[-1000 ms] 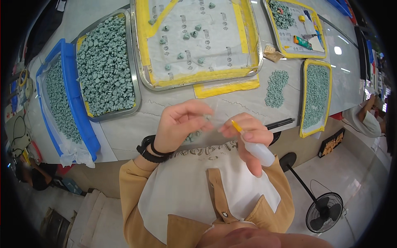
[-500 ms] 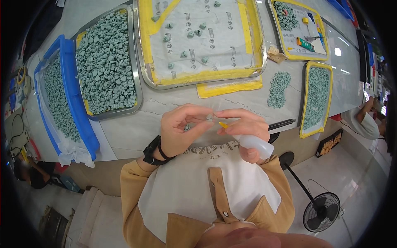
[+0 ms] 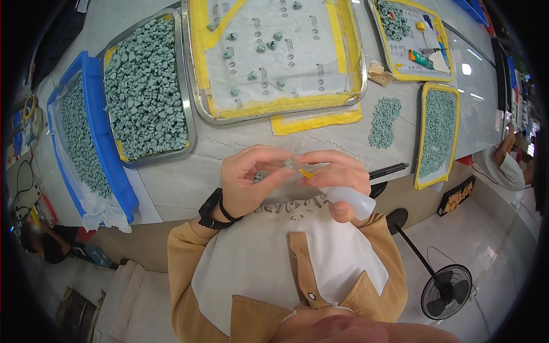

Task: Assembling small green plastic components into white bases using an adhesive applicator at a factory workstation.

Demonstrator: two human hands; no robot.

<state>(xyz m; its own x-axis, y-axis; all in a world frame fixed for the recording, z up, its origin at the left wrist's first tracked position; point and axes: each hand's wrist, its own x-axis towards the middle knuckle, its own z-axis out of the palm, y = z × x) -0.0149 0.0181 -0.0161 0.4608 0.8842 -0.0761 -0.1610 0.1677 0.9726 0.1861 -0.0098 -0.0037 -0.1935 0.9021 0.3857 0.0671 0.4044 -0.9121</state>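
Observation:
Close in front of my chest, both hands nearly meet at the fingertips. My left hand (image 3: 243,171) pinches a small grey-green stone-like piece (image 3: 289,163) between thumb and fingers. A second such piece (image 3: 258,176) shows beneath its curled fingers; I cannot tell whether it is held. In my right hand (image 3: 343,174) is a translucent white squeeze bottle (image 3: 359,201), its yellow nozzle (image 3: 306,172) pointing left, just short of the pinched piece. The right index fingertip reaches to the left fingertips. Whether the nozzle touches the piece is hard to tell.
A large taped tray (image 3: 357,80) with several scattered pieces lies beyond my hands. Leftward are a metal tray (image 3: 190,108) and a blue tray (image 3: 94,114), both full of pieces. Rightward are a loose pile (image 3: 385,123), a yellow-edged tray (image 3: 419,148), a tool tray (image 3: 420,77) and black pen-like tools (image 3: 389,171).
The bottle has shifted slightly left and the right thumb has moved a little along it. The left hand keeps its pinch on the piece. The whole view has shifted slightly.

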